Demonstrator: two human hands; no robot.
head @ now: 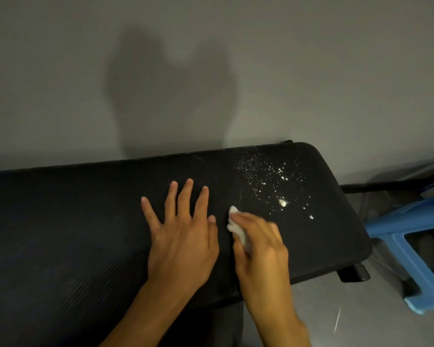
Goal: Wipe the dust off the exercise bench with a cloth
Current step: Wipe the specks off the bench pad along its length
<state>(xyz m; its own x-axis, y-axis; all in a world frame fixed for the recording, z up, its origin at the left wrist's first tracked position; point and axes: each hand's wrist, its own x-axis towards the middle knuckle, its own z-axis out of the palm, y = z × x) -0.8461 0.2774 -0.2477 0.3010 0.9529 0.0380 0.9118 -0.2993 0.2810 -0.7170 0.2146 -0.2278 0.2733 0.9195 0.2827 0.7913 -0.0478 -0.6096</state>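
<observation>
Right hand (pixel 259 249) pinches cloth (pixel 236 227); left hand (pixel 181 246) splayed on bench (pixel 60 221).

No legible text or labels

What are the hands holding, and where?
The right hand grips a crumpled white cloth by its near end; the left hand lies flat on the black padded bench.

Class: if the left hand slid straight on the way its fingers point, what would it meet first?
Only bare bench lies ahead of the left hand, then its far edge and, seemingly right behind, the grey wall. The white dust sits off to the right, outside that line.
</observation>
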